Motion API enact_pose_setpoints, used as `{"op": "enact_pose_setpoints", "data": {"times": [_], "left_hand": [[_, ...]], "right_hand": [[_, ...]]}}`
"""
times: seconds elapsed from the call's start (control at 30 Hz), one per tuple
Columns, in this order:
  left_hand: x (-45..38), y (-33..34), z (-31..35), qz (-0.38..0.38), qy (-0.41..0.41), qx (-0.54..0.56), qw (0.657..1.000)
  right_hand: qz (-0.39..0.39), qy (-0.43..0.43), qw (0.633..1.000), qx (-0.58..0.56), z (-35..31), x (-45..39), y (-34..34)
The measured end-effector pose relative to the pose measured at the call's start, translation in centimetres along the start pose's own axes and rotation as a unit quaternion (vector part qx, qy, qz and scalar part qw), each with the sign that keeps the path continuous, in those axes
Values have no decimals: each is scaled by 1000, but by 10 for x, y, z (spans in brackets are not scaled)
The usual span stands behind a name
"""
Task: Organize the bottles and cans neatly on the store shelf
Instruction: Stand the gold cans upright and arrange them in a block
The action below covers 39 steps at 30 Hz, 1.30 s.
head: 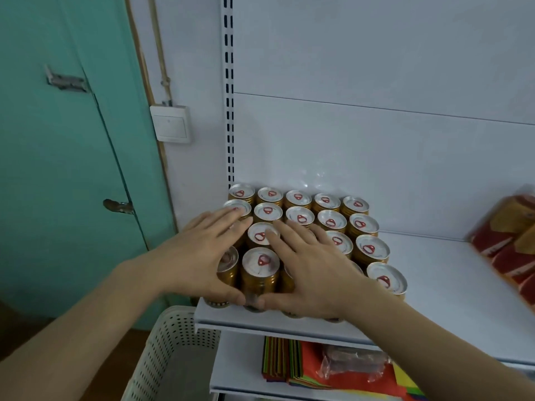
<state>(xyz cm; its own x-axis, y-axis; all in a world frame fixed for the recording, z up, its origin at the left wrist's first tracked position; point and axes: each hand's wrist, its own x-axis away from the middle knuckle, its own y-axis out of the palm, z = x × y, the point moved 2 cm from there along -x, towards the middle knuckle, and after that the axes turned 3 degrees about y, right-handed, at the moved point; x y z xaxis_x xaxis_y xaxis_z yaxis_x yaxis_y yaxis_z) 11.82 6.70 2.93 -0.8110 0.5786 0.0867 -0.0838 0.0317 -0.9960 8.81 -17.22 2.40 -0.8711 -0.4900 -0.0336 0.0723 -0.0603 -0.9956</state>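
Cans [333, 202]: we count about twenty gold ones with red pull tabs, packed in rows at the left end of the white shelf [434, 285]; some are hidden under our hands.
Left hand [202, 256]: flat, fingers spread over the left-side tops, thumb on the front can [259, 273].
Right hand [309, 270]: flat likewise, thumb meeting ours; neither hand is closed around a can.
Red packs [509, 247]: right edge, lettering blurred.
Basket [162, 357]: one, below the shelf.

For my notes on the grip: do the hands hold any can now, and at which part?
Both thumbs press the lower side of the front gold can; left hand and right hand lie flat over neighbouring can tops. None is lifted.
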Motion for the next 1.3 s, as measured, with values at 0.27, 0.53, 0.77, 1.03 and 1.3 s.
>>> {"op": "enact_pose_setpoints", "data": {"times": [0.27,0.53,0.77,1.03,1.3], "left_hand": [[-5,17,-19,-43,54,-25,997],[-5,28,-48,127,26,278,952],[-19,74,-50,80,-5,509,857],[-19,82,-36,94,-5,617,781],[-51,71,-57,144,-71,650,743]], "right_hand": [[-28,21,999,7,-11,-22,10],[-22,81,995,-55,-40,-28,-10],[-65,62,995,-35,-55,-71,-11],[-93,48,994,-39,-48,-74,-4],[-118,34,992,-31,-39,-87,-8]]}}
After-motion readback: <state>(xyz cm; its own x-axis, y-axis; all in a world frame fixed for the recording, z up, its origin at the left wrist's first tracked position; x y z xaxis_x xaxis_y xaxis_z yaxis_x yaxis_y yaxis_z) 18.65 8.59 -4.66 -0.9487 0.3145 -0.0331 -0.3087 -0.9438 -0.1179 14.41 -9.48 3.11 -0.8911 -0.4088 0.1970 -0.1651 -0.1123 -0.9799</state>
